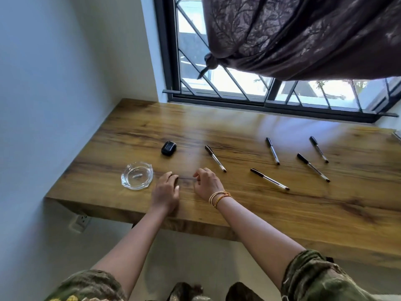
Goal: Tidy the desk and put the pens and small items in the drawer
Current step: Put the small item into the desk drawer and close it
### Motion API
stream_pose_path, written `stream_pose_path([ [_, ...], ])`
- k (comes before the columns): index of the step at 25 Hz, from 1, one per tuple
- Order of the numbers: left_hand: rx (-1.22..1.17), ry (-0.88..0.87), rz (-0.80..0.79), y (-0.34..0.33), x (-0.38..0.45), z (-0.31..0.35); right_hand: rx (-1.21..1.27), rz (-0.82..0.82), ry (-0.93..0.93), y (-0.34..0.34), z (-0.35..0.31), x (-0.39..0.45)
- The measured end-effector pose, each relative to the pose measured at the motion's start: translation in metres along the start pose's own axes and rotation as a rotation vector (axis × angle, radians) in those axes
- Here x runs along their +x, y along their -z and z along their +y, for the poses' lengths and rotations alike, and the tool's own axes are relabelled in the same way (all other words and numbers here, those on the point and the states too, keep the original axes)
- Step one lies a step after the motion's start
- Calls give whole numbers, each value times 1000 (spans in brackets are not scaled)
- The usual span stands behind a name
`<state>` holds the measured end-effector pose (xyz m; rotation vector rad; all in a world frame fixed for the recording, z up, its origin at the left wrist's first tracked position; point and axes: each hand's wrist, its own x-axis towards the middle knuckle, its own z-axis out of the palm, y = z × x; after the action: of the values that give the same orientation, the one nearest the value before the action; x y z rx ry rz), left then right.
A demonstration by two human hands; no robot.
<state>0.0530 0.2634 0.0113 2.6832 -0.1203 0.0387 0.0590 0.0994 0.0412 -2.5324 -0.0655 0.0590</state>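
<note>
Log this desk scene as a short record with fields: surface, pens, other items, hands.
surface: wooden desk under a window
pens: five, black-capped, lying loose and apart; nearest to the hands, the rest to its right
other items: glass ashtray at left; small black case behind it
hands: left hand and right hand rest on the desk, holding nothing
drawer: not in view

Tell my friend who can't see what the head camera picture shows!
Two hands, left hand and right hand, rest empty on a wooden desk under a window. Five pens lie scattered to the right; a glass ashtray and small black case sit left.
</note>
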Motion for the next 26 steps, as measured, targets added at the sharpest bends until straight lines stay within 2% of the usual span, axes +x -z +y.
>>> stream_pose_path([
  [6,120,-40,-10,-12,-9,-9,-41,154,89,-16,30,-11],
  [11,172,9,-110,-16,-13,-4,-118,130,152,-16,27,-35],
  [14,133,28,-124,-19,-22,28,-218,116,204,0,40,-57],
  [19,-102,45,1,-36,-47,120,-159,379,-76,48,114,-110],
  [26,-200,-271,-34,-80,-94,264,-105,617,-490,160,236,-217],
])
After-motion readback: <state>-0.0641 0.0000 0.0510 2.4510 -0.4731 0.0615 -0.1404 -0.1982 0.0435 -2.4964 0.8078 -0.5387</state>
